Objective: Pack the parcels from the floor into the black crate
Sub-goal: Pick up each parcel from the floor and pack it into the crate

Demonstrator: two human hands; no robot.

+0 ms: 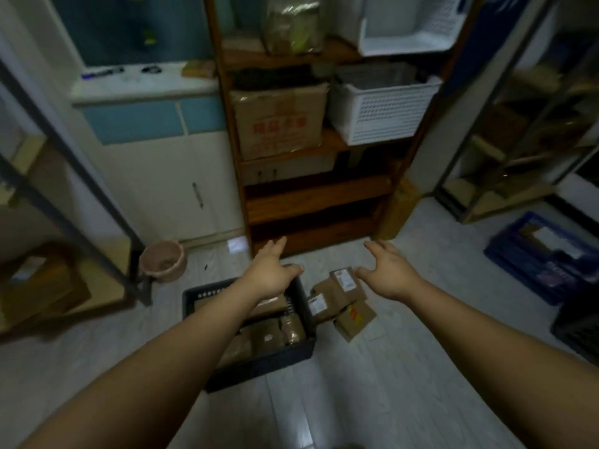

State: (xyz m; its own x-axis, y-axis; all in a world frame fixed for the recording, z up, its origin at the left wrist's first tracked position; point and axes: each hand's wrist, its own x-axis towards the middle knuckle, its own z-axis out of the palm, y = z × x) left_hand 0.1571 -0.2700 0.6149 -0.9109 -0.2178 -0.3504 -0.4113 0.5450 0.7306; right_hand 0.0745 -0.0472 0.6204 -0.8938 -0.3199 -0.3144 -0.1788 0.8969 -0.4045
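While both bare arms stretch forward and down, the left hand (270, 277) hangs over the far right corner of the black crate (259, 366), fingers spread and nearly straight, gripping nothing. Whether it touches the rim cannot be told. The right hand (389, 273) is splayed the same way and empty, poised over the far side of the parcels (343, 299), which lie in a loose overlapping heap on the floor (372, 400) just beside the crate's right wall.

More brown packed parcels (275, 332) fill the crate's near half.

Bare pale floor lies open in front of the crate and to the right of the heap, as far as a blue crate (518, 270) well apart at the right. Close behind both hands runs the bottom edge of a wooden shelf unit (311, 202). A pink bucket (163, 260) stands beyond the crate's left corner, beside the leg of a metal rack (81, 189).

The left forearm crosses the crate and hides its middle and part of its far rim, so what lies under it is unseen. Labels on the heap are white smudges, unreadable, and how many parcels it holds is hard to count. A dark crate (577, 332) is cut off by the right edge, and the racks on both sides are blurred.
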